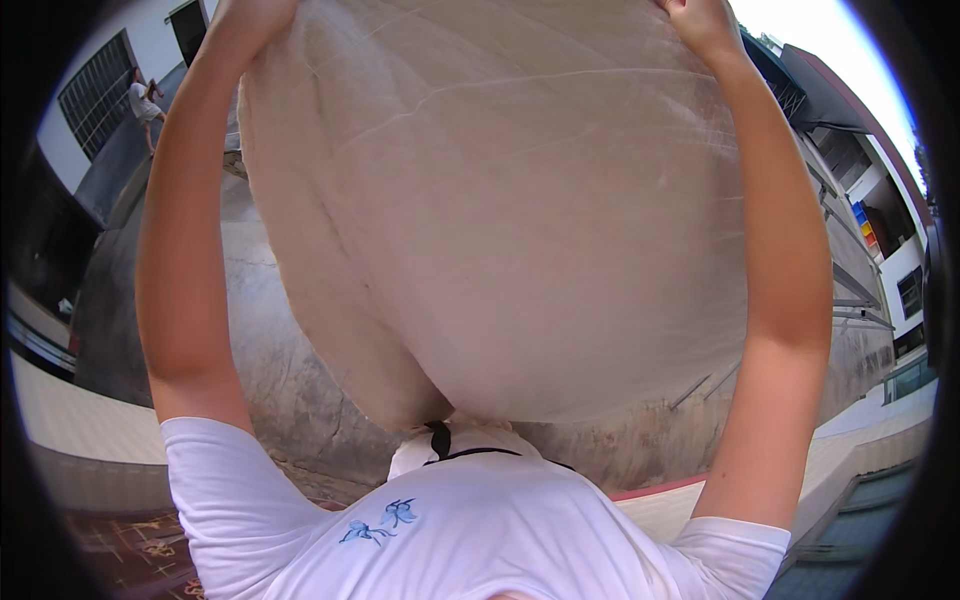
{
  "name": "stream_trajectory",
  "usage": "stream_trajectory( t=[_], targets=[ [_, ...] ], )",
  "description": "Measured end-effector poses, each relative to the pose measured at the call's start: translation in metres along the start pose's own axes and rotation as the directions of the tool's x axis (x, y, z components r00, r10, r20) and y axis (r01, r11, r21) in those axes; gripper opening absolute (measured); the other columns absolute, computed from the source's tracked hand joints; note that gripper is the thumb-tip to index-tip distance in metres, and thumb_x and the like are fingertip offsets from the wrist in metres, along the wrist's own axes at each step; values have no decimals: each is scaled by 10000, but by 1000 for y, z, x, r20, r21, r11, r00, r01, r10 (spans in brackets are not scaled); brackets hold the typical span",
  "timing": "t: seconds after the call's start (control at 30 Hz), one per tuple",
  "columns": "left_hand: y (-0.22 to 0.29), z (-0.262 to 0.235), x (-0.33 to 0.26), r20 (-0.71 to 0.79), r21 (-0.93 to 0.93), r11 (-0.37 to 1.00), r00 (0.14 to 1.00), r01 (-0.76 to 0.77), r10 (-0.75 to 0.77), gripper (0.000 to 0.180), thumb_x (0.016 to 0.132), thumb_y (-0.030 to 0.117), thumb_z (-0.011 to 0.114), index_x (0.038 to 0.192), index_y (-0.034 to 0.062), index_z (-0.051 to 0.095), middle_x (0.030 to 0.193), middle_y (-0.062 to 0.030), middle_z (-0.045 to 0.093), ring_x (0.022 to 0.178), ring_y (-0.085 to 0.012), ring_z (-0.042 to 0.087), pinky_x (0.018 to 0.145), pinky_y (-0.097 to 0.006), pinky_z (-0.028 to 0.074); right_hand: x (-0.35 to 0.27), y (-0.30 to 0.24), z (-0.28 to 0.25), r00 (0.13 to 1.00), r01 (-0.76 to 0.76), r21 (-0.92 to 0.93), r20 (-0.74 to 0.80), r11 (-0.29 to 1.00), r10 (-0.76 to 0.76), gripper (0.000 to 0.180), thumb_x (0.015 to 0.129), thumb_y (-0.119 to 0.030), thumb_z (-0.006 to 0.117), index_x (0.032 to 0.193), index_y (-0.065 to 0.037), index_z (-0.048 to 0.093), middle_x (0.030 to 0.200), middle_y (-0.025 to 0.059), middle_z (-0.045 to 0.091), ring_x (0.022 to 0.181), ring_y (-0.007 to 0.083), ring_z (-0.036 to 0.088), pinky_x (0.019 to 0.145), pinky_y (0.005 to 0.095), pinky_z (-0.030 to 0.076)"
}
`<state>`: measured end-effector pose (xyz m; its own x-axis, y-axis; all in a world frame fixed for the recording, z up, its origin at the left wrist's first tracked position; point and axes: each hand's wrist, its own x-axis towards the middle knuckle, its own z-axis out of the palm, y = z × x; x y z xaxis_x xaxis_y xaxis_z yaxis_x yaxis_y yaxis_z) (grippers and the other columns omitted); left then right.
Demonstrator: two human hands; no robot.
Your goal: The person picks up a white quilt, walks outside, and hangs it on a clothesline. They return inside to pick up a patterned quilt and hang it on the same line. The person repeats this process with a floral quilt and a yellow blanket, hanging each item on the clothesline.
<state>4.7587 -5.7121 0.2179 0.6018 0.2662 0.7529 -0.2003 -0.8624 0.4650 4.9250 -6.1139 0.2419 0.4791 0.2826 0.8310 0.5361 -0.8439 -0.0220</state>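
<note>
A large beige cloth sheet (520, 220) hangs spread out between my raised arms, creased across its upper part and folded along its left side. At its upper left, my left hand (258, 12) is cut off by the top edge of the view, so its fingers are hidden; the cloth hangs from it. My right hand (703, 22) is closed on the upper right of the cloth, its fingers partly cut off too. The sheet's lower edge hangs down close in front of my white shirt.
Concrete ground (300, 350) shows around the cloth. Far left, a person (146, 100) stands by a white wall with a barred window (97, 95). Metal bars (850, 290) and a building (900, 250) are on the right. A patterned dark red surface (140, 550) lies at lower left.
</note>
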Motion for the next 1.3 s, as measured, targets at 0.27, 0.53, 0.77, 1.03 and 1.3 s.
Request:
stream_trajectory(
  t=[0.27,0.53,0.77,1.03,1.3],
  targets=[
    [-104,-7,-23,495,402,911,816,91,-300,501,904,445,672,1180,27,674,1106,-148,697,1019,-228,659,878,-366,513,-103,67,-103,999,-40,-22,14,999,40,273,931,-360,663,1079,-145,743,1089,69,731,1016,206,681,892,360,520],
    [-208,-46,-166,-287,116,975,946,191,-151,504,965,472,599,1239,48,597,1315,-133,537,1180,-234,551,1022,-364,438,-394,209,-76,608,-731,52,-401,680,685,610,958,-441,621,1326,16,454,1316,186,494,1130,276,518,972,390,439],
    [-184,2,-205,-113,-157,958,959,240,-259,549,967,470,604,1247,-2,569,1197,-116,611,1067,-191,598,914,-295,466,-409,178,-53,615,-700,409,-70,585,785,449,977,-345,627,1242,11,560,1160,138,648,1058,213,601,939,331,443],
    [-131,-59,-112,-335,397,885,936,242,-106,440,911,477,672,1113,89,719,970,-77,736,837,-185,682,793,-328,529,-219,248,-152,849,-503,-83,-233,860,474,420,957,-416,596,1043,-12,671,953,191,712,886,327,685,795,398,510],
    [-187,-40,9,-10,874,480,992,71,-129,600,958,509,556,1425,138,486,1333,-209,565,1239,-364,541,1024,-442,445,-147,316,-124,791,-531,-399,83,747,607,791,922,-678,489,1243,38,584,1239,251,629,1182,351,595,968,432,453]
  ],
)
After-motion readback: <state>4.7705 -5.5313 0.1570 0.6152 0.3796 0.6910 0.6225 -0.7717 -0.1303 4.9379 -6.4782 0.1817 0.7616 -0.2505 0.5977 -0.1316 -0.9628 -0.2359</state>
